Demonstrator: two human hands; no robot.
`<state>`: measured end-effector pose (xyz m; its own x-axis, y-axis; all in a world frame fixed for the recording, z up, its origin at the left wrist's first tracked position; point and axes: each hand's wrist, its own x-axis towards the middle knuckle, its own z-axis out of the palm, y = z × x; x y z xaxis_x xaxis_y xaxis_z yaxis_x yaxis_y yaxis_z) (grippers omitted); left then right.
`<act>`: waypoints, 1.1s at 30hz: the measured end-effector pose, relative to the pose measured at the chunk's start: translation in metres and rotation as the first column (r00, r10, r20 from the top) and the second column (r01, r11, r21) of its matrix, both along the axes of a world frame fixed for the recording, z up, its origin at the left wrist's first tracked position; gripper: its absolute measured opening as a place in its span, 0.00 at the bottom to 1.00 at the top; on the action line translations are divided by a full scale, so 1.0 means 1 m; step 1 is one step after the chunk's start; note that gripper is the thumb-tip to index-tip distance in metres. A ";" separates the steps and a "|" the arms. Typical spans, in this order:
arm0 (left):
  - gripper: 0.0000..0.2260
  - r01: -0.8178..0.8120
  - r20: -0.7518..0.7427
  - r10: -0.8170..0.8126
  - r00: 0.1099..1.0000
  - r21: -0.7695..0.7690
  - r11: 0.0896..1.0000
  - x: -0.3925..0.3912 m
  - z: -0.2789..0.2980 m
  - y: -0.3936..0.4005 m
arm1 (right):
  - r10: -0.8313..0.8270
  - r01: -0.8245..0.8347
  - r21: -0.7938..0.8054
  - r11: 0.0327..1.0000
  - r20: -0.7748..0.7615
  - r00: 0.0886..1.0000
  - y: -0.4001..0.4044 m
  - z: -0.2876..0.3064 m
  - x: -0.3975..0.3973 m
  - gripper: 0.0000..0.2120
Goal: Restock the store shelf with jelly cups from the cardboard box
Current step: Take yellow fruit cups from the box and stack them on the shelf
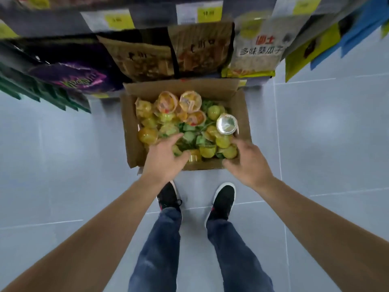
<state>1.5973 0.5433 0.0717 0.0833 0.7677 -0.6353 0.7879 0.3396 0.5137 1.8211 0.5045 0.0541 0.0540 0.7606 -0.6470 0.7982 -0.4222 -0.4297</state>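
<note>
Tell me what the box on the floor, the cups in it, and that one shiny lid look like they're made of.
Box: brown corrugated cardboard, matte, with folded-out flaps.
Jelly cups: seemingly clear glossy plastic; yellow and orange contents show through the walls.
Shiny lid: probably foil film, silver and reflective, sealing one cup; blur leaves that uncertain.

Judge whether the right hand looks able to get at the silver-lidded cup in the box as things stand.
Probably yes. The right hand hovers at the box near corner, the silver-lidded cup lies on top of the pile just beyond its fingers, and nothing covers it.
</note>
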 end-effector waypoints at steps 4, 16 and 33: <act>0.26 0.019 0.037 -0.018 0.999 -0.012 1.000 0.010 -0.085 0.015 | 0.006 -0.005 -0.037 0.999 0.040 0.999 0.012 -0.086 0.001 0.32; 0.25 -0.005 0.045 0.005 0.999 -0.011 1.000 0.028 -0.247 0.047 | 0.072 -0.076 0.022 0.997 0.142 0.987 0.086 -0.260 0.015 0.46; 0.27 -0.084 0.131 0.086 0.988 -0.019 0.996 0.010 -0.272 0.028 | 0.420 -0.454 -0.006 0.891 0.390 0.819 0.104 -0.270 0.015 0.36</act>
